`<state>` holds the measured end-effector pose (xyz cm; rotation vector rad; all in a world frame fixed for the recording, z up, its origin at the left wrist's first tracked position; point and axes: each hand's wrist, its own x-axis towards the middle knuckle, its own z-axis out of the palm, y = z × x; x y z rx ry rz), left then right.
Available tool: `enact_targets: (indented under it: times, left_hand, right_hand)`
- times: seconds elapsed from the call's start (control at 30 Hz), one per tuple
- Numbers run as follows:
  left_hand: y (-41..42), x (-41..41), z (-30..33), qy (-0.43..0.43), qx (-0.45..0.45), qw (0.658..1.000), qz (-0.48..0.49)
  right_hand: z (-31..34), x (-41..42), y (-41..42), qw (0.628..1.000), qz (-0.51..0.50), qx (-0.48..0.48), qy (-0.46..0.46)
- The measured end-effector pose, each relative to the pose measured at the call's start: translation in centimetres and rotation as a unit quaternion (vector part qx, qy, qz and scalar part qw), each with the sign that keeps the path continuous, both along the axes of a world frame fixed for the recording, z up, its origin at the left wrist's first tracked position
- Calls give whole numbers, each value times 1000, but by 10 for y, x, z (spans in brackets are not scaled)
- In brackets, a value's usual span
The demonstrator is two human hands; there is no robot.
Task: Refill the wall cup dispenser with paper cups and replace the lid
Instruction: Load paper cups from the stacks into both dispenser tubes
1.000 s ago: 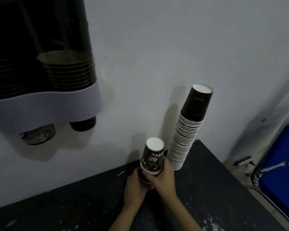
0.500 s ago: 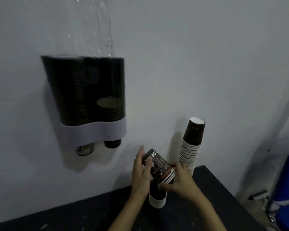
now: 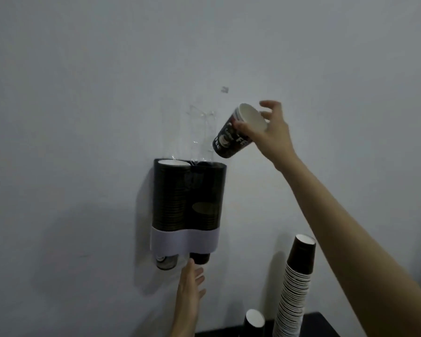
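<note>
Up high, the right hand [image 3: 265, 135] is stretched out on a long, nearly straight arm, reaching toward the wall above the dispenser [image 3: 188, 207]. Its grip is closed round a paper cup [image 3: 236, 132]: thumb across the printed side near the rim, the other fingers fanned out loosely behind the open mouth. The cup is tilted, mouth up and to the right, base pointing down-left, hanging just above the dispenser's right tube and clear of it. The clear lid [image 3: 201, 135] stands flipped up against the wall, right beside the cup.

Down low, the left hand [image 3: 191, 283] reaches up with fingers straight and relaxed, holding nothing, fingertips just under the cup poking out of the right outlet; whether they touch it I cannot tell. The left tube is packed to the top, the right one only partly filled.

On the table [image 3: 319, 324] a tall stack of cups [image 3: 293, 288] stands upside down near the wall, with a short stack [image 3: 254, 321] just to its left.
</note>
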<state>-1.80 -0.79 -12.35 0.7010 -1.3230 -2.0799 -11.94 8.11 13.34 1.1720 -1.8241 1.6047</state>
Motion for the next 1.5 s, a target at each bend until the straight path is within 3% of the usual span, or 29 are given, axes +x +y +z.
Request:
enact_targets:
  times: [0.13,0.43,0.67,0.83,0.9,1.17,1.4,1.5]
  left_hand:
    - [-8,12,7,3,15,1000,5]
    - [-15,17,10,8,45,999,18]
    - [-9,6,5,-1,60,998,14]
    - [-2,3,1,-9,63,998,12]
    - [-2,3,0,-14,66,998,10]
    - [-3,3,-5,-23,58,998,14]
    - [-7,2,-13,-26,37,999,27]
    - [-10,2,-17,-26,31,999,25]
  right_hand:
    - [21,-11,-54,989,-35,142,36]
    - [-15,-33,-88,928,-37,371,-7]
    - [-33,-42,-89,902,-60,427,-6]
    - [-44,-40,-91,904,-78,417,44]
    - [-48,-37,-93,917,-60,394,24]
    - [-35,-23,-96,892,-58,440,87]
    - [-29,-18,-103,840,-102,509,159]
    - [-32,-21,-106,854,-96,493,135]
